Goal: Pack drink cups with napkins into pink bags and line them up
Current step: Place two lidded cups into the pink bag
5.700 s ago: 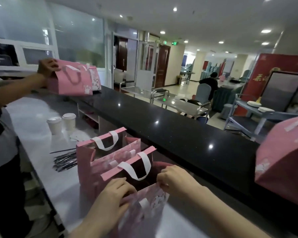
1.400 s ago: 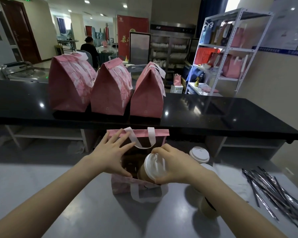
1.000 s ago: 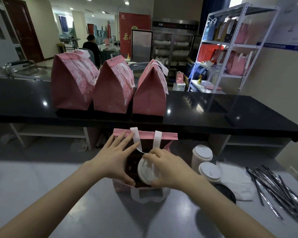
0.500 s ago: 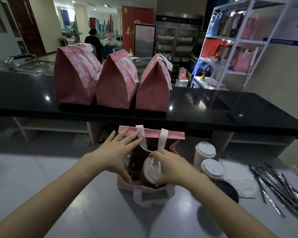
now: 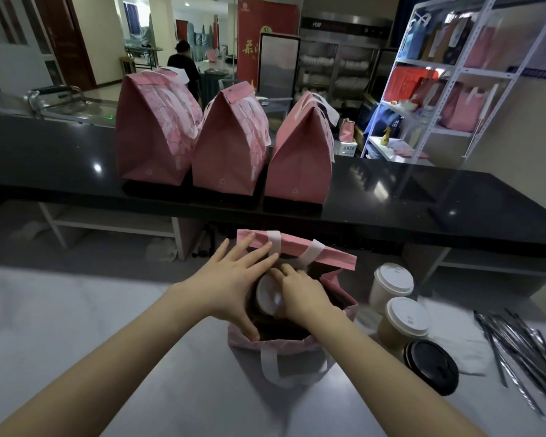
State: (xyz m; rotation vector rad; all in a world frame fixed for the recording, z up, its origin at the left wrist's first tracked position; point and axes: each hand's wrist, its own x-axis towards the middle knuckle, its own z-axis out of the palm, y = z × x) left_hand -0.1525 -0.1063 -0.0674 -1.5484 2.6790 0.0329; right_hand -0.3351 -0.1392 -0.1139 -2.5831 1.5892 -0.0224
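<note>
Head view, packing step. The left hand (image 5: 234, 279) lies flat with fingers spread and straight, thumb at the near rim and fingertips at the far flap of the open bag (image 5: 284, 346). The bag stands on the grey table (image 5: 108, 326), just near of the black counter (image 5: 423, 197). I read this hand as propping the mouth wide and clasping nothing. The right hand (image 5: 300, 294) is curled over the white lid of a cup (image 5: 267, 296) and grasps it. The cup is inside the bag, left of centre, with its lid below the rim; I cannot tell whether its base rests on the bottom. Done, as I judge it: three packed bags (image 5: 230, 143) stand closed in a row on the counter, side by side and touching, far of the open one. Left to do: the cup in hand must be seated and let go. Three more wait just right of the bag: a far white-lid cup (image 5: 393, 279), a mid white-lid cup (image 5: 407, 313) and, nearest, a black-lid cup (image 5: 432, 367). They stand on or against white napkins (image 5: 454, 335), with a sheaf of wrapped straws (image 5: 524, 348) at the far right. I see no napkin inside the bag, but the hands hide much of its interior, so I leave that open. Once filled, the bag needs folding shut and lifting to the right end of the row. I place the task somewhat past its middle.
</note>
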